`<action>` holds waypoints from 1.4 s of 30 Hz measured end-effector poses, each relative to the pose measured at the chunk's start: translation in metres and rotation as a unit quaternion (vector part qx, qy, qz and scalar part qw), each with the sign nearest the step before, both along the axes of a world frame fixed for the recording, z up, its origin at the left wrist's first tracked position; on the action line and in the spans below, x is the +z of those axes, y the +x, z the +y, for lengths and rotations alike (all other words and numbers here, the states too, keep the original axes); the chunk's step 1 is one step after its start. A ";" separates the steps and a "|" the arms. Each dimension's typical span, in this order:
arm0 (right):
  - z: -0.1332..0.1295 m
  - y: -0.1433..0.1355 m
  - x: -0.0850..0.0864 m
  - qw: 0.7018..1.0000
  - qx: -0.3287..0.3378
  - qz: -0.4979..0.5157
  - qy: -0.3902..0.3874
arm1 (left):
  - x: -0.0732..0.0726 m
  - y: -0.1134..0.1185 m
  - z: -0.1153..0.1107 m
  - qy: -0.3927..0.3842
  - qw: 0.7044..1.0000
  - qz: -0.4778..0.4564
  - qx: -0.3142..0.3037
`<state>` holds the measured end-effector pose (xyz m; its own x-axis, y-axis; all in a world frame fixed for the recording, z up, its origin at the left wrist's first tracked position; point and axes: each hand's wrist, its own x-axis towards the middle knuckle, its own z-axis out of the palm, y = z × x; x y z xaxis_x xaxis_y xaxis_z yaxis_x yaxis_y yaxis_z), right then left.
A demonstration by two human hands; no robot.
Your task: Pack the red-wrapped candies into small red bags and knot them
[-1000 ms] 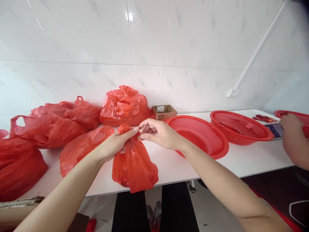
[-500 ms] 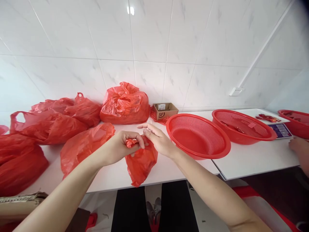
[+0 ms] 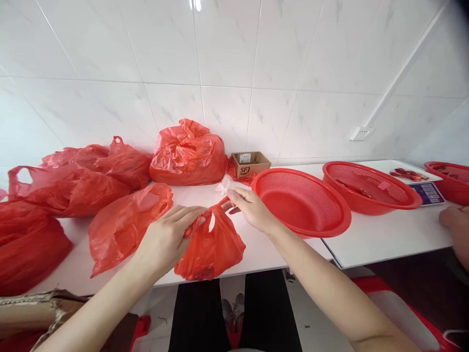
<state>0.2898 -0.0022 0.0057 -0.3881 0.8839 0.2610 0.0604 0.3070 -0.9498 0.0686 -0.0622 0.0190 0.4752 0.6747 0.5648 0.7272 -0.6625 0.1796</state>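
A small red plastic bag (image 3: 214, 249) hangs at the table's front edge, its top drawn out between my two hands. My left hand (image 3: 170, 234) is closed on the bag's upper left part, with the fingertips partly hidden in the plastic. My right hand (image 3: 249, 208) pinches the upper right corner of the same bag. Just behind my right fingers lies a small whitish crumpled piece (image 3: 223, 185). An open, flattened red bag (image 3: 124, 225) rests to the left of my left hand.
Filled red bags (image 3: 188, 154) stand along the wall and at the left. A small cardboard box (image 3: 251, 168) is at the back. Red baskets (image 3: 302, 203) (image 3: 370, 188), a scale (image 3: 427, 193) and another person's hand (image 3: 454, 220) are at the right. A torn carton (image 3: 29, 313) is lower left.
The small bag's top has been spread between my hands, showing a gap. My right fingers have closed on its corner. The whitish piece has come into view behind them.
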 end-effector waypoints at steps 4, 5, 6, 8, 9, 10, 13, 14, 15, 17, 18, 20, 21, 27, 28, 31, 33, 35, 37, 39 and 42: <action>0.040 0.002 -0.024 0.985 -0.127 -0.113 0.018 | -0.015 -0.007 -0.015 -0.011 0.997 0.080 -0.010; 0.047 0.002 -0.030 0.980 -0.150 -0.129 0.030 | -0.017 -0.009 -0.017 -0.022 0.996 0.088 -0.018; 0.053 0.001 -0.036 0.976 -0.165 -0.138 0.039 | -0.018 -0.010 -0.017 -0.036 0.995 0.091 -0.027; 0.061 0.001 -0.045 0.973 -0.178 -0.138 0.047 | -0.018 -0.011 -0.016 -0.060 0.994 0.078 -0.043; 0.064 0.000 -0.048 0.972 -0.184 -0.137 0.050 | -0.017 -0.010 -0.015 -0.069 0.994 0.066 -0.052; 0.066 0.000 -0.051 0.971 -0.190 -0.137 0.052 | -0.015 -0.008 -0.014 -0.077 0.994 0.054 -0.062; 0.071 0.000 -0.056 0.969 -0.199 -0.136 0.046 | -0.010 0.004 -0.014 -0.111 0.988 0.027 -0.108; 0.072 -0.001 -0.057 0.971 -0.194 -0.134 0.042 | -0.008 0.009 -0.015 -0.132 0.983 0.015 -0.129; 0.072 -0.001 -0.057 0.974 -0.185 -0.129 0.038 | -0.006 0.014 -0.015 -0.162 0.975 -0.004 -0.151; 0.067 -0.003 -0.054 0.979 -0.163 -0.115 0.030 | -0.003 0.024 -0.013 -0.244 0.950 -0.088 -0.176; 0.062 -0.003 -0.050 0.983 -0.152 -0.103 0.027 | -0.003 0.028 -0.009 -0.283 0.929 -0.157 -0.176; 0.047 -0.004 -0.038 0.989 -0.129 -0.064 0.037 | -0.005 0.033 0.003 -0.343 0.869 -0.326 -0.144; 0.038 -0.004 -0.030 0.991 -0.116 -0.042 0.056 | -0.007 0.035 0.011 -0.366 0.832 -0.400 -0.118; -0.001 -0.007 0.001 0.995 0.030 0.007 0.099 | -0.025 0.047 0.031 -0.421 0.771 -0.473 -0.071; -0.005 -0.009 0.000 0.996 0.053 0.015 0.075 | -0.027 0.049 0.029 -0.416 0.776 -0.468 -0.073; -0.012 -0.018 -0.008 0.995 0.049 0.057 0.059 | -0.033 0.053 0.024 -0.410 0.782 -0.464 -0.069; -0.015 -0.024 -0.015 0.995 0.004 0.076 0.071 | -0.038 0.051 0.025 -0.413 0.779 -0.467 -0.072; -0.017 -0.030 -0.020 0.994 -0.034 0.083 0.065 | -0.044 0.048 0.027 -0.419 0.772 -0.470 -0.084; -0.017 -0.035 -0.023 0.992 -0.060 0.096 0.057 | -0.050 0.045 0.029 -0.426 0.765 -0.473 -0.102; -0.017 -0.039 -0.023 0.986 -0.091 0.124 0.058 | -0.057 0.046 0.029 -0.429 0.755 -0.480 -0.121; -0.016 -0.045 -0.020 0.974 -0.123 0.185 0.029 | -0.072 0.057 0.021 -0.413 0.788 -0.443 -0.108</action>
<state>0.2450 -0.0177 -0.0138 -0.0352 0.9178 0.3954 -0.2049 0.3806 -0.9018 0.1255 -0.0411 -0.0534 0.2960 0.9433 0.1500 -0.0407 -0.1444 0.9887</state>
